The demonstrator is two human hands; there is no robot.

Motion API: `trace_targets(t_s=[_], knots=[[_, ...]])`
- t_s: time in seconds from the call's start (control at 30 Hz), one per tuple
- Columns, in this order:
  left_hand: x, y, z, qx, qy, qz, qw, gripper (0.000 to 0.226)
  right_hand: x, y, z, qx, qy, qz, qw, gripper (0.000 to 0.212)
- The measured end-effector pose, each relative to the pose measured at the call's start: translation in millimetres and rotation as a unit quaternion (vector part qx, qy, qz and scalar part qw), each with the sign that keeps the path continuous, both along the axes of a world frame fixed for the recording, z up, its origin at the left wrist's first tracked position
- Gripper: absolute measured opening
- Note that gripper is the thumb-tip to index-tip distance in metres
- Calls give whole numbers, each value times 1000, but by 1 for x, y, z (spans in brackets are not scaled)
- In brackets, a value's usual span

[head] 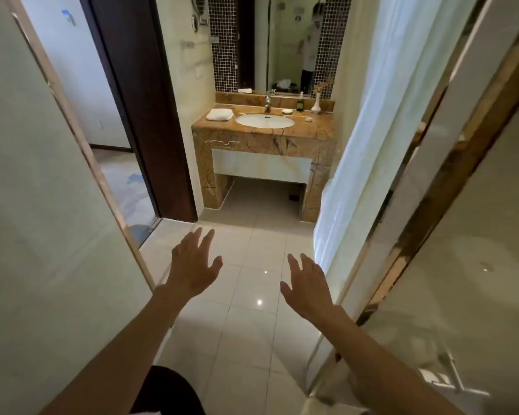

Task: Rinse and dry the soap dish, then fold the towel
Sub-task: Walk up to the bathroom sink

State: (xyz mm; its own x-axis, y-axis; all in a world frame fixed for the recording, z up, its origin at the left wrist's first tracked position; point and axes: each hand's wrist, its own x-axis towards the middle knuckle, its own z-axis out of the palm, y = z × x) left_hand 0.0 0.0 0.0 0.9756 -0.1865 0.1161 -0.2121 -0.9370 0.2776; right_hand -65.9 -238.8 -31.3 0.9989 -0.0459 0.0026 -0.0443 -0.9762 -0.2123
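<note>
Soap dish (287, 111): 1 small white piece, sits on the tabletop (319, 127) far beyond the fingertips, just right of the faucet (267, 103), up and a bit left of the right hand's fingers. Too small to tell its long axis or which way it points. Towel (219, 114): 1, white, folded, on the tabletop left of the basin (265, 120), long axis roughly left-right, well past the left hand's fingers. Also 1 dark bottle (300, 103), 1 white vase (315, 103), 1 small white item (308, 118) near the front right edge. No writing readable anywhere. Left hand (192, 265) and right hand (307, 287): 2 bare hands, both held out over the floor (252, 324), palms down, fingers spread wide, holding nothing, touching nothing. Hands apart, side by side, left a bit further fwd.
</note>
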Motion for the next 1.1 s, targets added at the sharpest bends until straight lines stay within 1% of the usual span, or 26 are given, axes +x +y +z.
trace_targets(t_s=[0.07, 0.3, 0.6, 0.77, 0.9, 1.1], knots=[[18, 4, -3, 2, -3, 6, 1000, 65, 20, 3, -4, 4, -6, -8, 1000, 67], [93, 12, -12, 18, 3, -23, 1000, 66, 98, 8, -12, -15, -10, -10, 1000, 66], [189, 4, -20, 28, 25, -15, 999, 66, 200, 11, -32, -8, 33, 0, 999, 65], [253, -14, -30, 38, 36, -20, 998, 66, 265, 2, -46, -5, 22, -1, 1000, 62], [308, -37, -31, 46, 48, -29, 997, 66, 314, -16, -54, -24, 15, -9, 1000, 62], [383, -64, -29, 46, 35, -49, 997, 68, 382, -41, -51, -34, 1, -13, 999, 65]])
